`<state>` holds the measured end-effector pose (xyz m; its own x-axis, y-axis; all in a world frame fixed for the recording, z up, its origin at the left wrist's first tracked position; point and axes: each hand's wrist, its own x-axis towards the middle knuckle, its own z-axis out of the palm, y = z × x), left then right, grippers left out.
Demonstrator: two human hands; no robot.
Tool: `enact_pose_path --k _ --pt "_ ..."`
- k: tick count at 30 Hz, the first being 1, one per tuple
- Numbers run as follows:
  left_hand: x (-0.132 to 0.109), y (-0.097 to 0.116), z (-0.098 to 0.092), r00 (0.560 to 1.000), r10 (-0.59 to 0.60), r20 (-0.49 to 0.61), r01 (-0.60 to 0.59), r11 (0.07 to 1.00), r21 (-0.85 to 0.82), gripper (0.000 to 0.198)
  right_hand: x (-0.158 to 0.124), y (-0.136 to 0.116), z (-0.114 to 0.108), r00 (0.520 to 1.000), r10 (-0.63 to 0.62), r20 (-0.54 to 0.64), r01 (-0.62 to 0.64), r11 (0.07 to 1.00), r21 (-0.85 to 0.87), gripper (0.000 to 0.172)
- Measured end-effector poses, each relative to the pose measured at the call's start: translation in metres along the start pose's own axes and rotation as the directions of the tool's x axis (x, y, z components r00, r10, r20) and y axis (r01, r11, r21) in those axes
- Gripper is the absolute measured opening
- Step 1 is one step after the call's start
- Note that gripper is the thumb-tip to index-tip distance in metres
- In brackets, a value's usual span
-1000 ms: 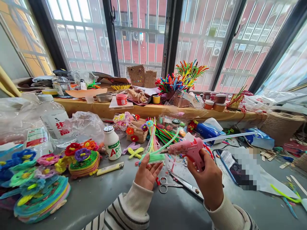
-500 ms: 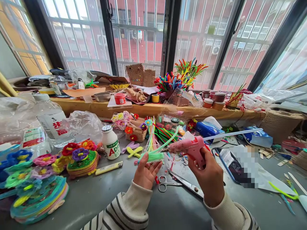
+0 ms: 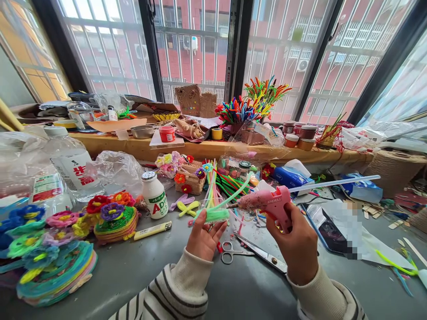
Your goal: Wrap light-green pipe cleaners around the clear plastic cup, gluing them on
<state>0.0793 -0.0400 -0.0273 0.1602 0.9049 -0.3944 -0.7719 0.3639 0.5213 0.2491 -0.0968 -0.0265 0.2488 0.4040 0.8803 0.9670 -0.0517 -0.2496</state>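
My left hand pinches a light green pipe-cleaner piece, a flat coil with one long loose end rising to the upper right. In my right hand is a pink hot glue gun, with a long clear glue stick sticking out of its back. The gun's nozzle points left, close by the right end of the green piece; I cannot tell whether they touch. Below the hands lie small scissors and a larger pair of scissors.
Pipe-cleaner flowers and coiled discs fill the left. A white bottle, a lighter and a small woven basket stand or lie nearer the middle. A phone lies right of my right hand. Loose pipe cleaners lie behind.
My right hand has drawn slightly to the right with the glue gun, tilting it a little. The left hand and the green piece stay almost where they were.
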Motion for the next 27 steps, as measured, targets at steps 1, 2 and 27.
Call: enact_pose_path --k 1,2,27 --pt "0.0 0.0 0.0 1.0 -0.005 0.02 0.005 1.0 -0.004 0.01 0.0 0.0 -0.001 1.0 -0.004 -0.001 0.004 1.0 0.002 0.039" --pt "-0.001 0.0 -0.001 0.999 -0.011 0.043 0.011 1.0 -0.007 0.012 0.001 -0.001 -0.001 1.0 -0.006 -0.003 0.006 1.0 0.002 0.038" --pt "-0.001 0.002 -0.005 0.991 -0.069 0.112 0.072 0.997 -0.024 0.018 0.0 -0.01 -0.003 1.0 -0.001 0.014 0.001 1.0 0.022 0.034"
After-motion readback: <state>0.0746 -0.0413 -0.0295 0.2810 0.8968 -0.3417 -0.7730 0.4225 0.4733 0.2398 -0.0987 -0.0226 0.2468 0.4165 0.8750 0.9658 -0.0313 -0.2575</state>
